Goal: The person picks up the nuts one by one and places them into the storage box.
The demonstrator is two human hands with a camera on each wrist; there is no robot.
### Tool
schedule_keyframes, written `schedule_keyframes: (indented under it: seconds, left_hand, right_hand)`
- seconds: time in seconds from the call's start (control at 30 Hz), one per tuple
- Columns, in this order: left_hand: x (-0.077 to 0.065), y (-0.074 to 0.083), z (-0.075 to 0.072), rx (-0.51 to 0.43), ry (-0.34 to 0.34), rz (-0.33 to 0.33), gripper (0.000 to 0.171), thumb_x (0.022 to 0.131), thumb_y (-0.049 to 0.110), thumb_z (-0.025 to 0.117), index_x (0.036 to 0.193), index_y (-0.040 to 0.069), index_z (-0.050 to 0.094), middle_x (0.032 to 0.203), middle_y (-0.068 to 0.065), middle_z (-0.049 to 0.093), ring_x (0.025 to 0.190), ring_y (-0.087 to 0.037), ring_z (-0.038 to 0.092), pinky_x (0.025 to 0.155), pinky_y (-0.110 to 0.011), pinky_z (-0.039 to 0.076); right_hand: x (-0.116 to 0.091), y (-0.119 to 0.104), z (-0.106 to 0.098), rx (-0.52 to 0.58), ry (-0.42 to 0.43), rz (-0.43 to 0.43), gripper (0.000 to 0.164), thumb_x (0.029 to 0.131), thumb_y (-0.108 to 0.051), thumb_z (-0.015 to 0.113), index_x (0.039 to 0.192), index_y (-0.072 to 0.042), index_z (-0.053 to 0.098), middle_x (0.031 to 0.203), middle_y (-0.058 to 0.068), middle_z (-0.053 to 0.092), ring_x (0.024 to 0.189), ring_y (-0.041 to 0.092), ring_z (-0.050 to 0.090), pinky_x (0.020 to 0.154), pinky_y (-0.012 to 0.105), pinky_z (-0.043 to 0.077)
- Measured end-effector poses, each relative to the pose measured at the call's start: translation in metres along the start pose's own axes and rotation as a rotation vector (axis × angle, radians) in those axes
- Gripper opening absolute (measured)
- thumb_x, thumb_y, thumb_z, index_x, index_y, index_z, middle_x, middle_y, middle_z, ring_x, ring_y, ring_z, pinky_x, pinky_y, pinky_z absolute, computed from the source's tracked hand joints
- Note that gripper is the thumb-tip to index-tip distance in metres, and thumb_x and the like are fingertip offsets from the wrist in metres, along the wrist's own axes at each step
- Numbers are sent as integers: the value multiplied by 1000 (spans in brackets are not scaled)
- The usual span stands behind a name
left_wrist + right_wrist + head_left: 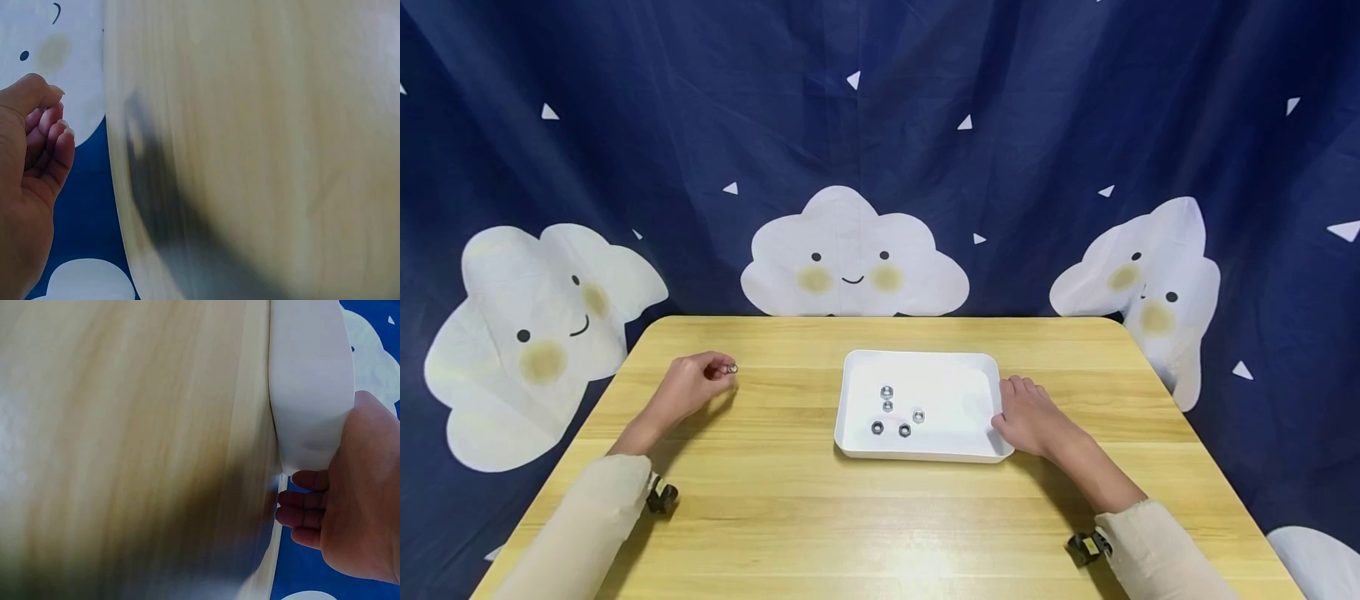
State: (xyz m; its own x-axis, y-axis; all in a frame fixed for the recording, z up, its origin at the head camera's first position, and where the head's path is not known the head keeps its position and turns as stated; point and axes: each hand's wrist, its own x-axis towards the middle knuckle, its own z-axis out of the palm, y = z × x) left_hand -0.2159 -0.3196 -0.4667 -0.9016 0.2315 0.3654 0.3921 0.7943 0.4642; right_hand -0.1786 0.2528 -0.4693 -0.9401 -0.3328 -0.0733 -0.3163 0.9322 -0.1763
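Observation:
Between thumb and fingers, my left hand (694,382) pinches a small metal hex nut (732,368) above the left part of the table. The nut is hidden in the left wrist view, where the fingers (61,150) are seen curled. My right hand (1028,417) grips the right short side of a shallow white tray (958,454), its thumb over the rim and its fingers along the outside wall. In the tray lie several metal nuts (887,392), spread over its left half; two near the front, such as this dark-centred nut (905,430), look darker inside.
The wooden table (790,533) has rounded far corners. A dark blue curtain (700,108) with smiling clouds and small white triangles hangs right behind it. Each wrist wears a small black camera (662,496) at the sleeve's cuff.

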Motion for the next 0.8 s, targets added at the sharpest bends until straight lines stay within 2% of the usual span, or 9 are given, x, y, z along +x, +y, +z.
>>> schedule_keyframes:
  seconds: [0.13, 0.37, 0.57, 0.8]
  left_hand:
    - [3, 2, 2, -24, 8, -12, 16, 87, 6, 81, 102, 3, 77, 84, -4, 77, 72, 1, 60, 66, -11, 49]
    - [8, 8, 6, -48, 38, 8, 14, 86, 6, 81, 99, 4, 78, 82, -4, 77, 72, 4, 59, 67, -7, 47]
    - [14, 16, 9, -82, 33, 22, 14, 86, 5, 81, 100, 3, 78, 85, -6, 78, 73, 1, 61, 67, -8, 49]
    - [22, 28, 10, -101, 42, 33, 13, 87, 6, 80, 99, 6, 79, 85, -4, 78, 73, -2, 61, 68, -8, 49]
  right_hand:
    - [0, -1, -1, -8, -7, -2, 55, 93, -24, 50, 133, 14, 46, 130, 29, 54, 122, 44, 49, 107, 62, 40]
    - [-1, -3, -3, -5, 2, -2, 55, 93, -24, 51, 133, 13, 47, 129, 28, 55, 121, 43, 49, 107, 61, 41]
    - [0, -1, -1, -11, 9, -3, 51, 92, -23, 52, 130, 12, 48, 127, 27, 55, 119, 43, 50, 106, 61, 41]
    - [0, -1, -2, -10, 2, -4, 54, 93, -24, 51, 132, 13, 47, 129, 29, 55, 122, 44, 50, 108, 61, 41]
